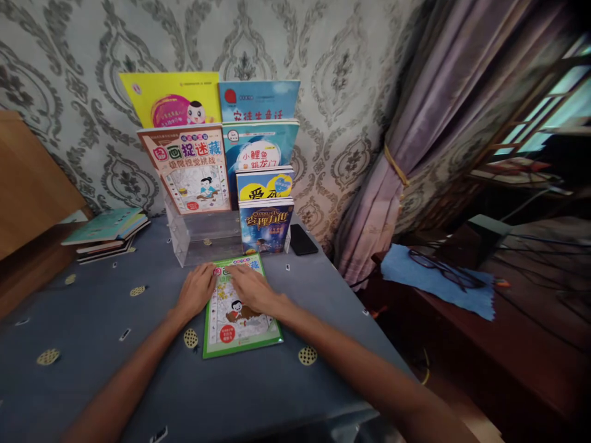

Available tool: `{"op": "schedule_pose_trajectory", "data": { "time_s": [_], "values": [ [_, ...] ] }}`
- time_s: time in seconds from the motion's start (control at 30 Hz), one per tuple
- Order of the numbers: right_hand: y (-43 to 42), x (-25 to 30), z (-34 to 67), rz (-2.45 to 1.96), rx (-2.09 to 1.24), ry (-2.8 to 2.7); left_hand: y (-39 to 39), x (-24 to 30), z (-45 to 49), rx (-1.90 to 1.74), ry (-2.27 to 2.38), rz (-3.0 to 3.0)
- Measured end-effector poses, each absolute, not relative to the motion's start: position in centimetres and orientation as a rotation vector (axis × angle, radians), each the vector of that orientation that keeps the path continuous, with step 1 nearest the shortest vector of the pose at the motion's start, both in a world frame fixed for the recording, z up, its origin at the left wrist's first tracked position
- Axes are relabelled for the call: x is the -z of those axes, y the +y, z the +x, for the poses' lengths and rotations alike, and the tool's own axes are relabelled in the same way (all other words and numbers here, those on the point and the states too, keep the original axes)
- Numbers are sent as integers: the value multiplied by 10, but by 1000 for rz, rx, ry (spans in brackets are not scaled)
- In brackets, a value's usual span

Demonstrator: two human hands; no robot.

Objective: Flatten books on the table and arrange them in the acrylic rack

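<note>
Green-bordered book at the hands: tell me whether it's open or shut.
Shut: the green-bordered book lies flat on the table, front cover facing up, with no inside pages showing.

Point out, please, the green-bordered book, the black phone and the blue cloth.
Green-bordered book [237,312], head view: cover picture.
Black phone [303,240], head view: upper surface.
Blue cloth [430,287], head view: bare middle.

Black phone [303,239] lying flat near the far edge of the patterned surface [337,344]. Damask wallpaper [323,55] behind. Wood panel [32,184] at far left. Right side: mauve curtain [425,111], cinched by a yellowish tie [396,165]; dark-framed glasses [444,271] on a blue cloth [401,271], cloth on a dark red bench [489,357]. Barred window [549,111] upper right, blurry.
</note>
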State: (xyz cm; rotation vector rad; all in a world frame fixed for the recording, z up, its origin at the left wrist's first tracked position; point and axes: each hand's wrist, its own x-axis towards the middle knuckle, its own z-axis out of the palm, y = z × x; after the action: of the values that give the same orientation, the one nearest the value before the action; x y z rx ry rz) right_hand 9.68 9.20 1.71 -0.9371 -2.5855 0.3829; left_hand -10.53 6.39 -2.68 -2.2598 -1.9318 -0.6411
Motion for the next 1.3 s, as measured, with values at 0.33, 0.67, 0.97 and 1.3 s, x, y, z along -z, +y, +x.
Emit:
{"op": "schedule_pose_trajectory", "data": {
  "time_s": [0.33,0.67,0.97,1.3],
  "values": [
    [119,11,58,-828,-382,-2647,64,33,-107,663,-1935,-2248],
    [149,25,142,-981,-416,-2482,65,37,-107,657,-1940,-2225],
    [149,26,151,-968,-483,-2431,68,23,-106,538,-1820,-2327],
    [155,27,153,-945,-561,-2392,83,14,-56,554,-1534,-2715]
  ]
}}
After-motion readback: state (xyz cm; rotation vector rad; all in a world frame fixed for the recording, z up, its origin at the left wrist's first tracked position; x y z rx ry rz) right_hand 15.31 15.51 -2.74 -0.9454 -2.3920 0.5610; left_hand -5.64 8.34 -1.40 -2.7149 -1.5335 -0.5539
